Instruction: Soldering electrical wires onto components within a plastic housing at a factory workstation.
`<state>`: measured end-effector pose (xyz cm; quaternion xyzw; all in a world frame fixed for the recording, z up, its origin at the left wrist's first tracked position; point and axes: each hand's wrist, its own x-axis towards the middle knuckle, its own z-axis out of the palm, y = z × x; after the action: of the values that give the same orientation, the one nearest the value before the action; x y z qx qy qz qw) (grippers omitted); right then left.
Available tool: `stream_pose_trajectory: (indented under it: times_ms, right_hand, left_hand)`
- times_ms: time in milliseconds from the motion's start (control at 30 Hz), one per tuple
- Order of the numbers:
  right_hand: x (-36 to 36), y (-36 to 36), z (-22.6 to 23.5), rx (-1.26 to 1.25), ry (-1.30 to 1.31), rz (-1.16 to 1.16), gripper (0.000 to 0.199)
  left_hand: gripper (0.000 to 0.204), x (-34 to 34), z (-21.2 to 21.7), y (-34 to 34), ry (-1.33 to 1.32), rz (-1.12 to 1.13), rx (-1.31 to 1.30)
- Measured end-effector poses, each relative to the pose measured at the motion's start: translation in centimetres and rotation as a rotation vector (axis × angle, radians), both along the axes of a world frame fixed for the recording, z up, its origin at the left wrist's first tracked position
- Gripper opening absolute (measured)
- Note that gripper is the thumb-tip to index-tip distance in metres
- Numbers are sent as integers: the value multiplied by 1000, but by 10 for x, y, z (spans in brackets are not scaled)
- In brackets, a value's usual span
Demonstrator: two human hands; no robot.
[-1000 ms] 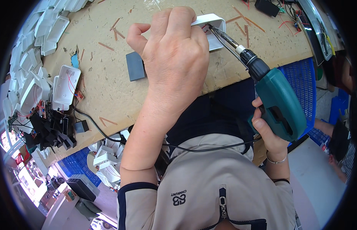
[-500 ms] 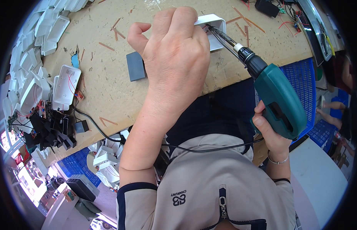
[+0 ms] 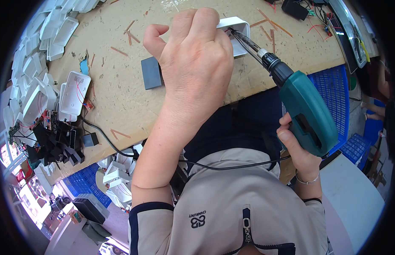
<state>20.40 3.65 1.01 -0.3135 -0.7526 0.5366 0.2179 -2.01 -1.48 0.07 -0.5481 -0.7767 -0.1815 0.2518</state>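
A teal soldering gun (image 3: pixel 308 111) is gripped in my right hand (image 3: pixel 300 146), its body tilted up and to the left. Its dark tip reaches inside a white plastic case (image 3: pixel 243 26) at the table's middle. My left hand (image 3: pixel 198 59) covers the left part of that case with curled fingers; the fingertips and whatever lies right at the tip are hidden behind it. Beside my left hand, a dark grey block (image 3: pixel 151 74) rests on the table. A black cord (image 3: pixel 223 166) runs across my front toward the gun.
White cases pile up along the left (image 3: pixel 53 32). Near them lie an open white case with red wires (image 3: pixel 75 91) and a heap of black boxes (image 3: pixel 61 142). Thin brown strips (image 3: pixel 119 51) are scattered about the table. A blue basket (image 3: pixel 331 100) stands at the right.
The soldering gun's body has shifted very slightly left, its tip still inside the case. My left hand is almost unmoved. At the far right, another person's limbs have changed position.
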Motion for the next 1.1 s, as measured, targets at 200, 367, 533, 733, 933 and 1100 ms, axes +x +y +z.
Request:
stream_pose_trajectory:
  times_ms: [200,367,533,733,933,1100]
  right_hand:
    - [-2,-1,2,-43,16,34,40]
    - [-3,-2,2,-49,26,35,47]
    - [-1,-4,1,-93,36,9,51]
    - [-8,-7,1,-101,124,-69,34]
    - [-3,-4,0,-88,74,25,51]
    - [-2,-3,-3,-80,35,38,51]
  left_hand:
    - [9,1,0,0,-9,-2,-6]
    - [9,0,0,1,-5,5,-4]
    - [8,2,3,1,-6,12,-21]
    - [7,3,6,4,21,-40,43]
    - [7,3,7,4,14,-48,54]
    - [7,3,6,3,2,-52,55]
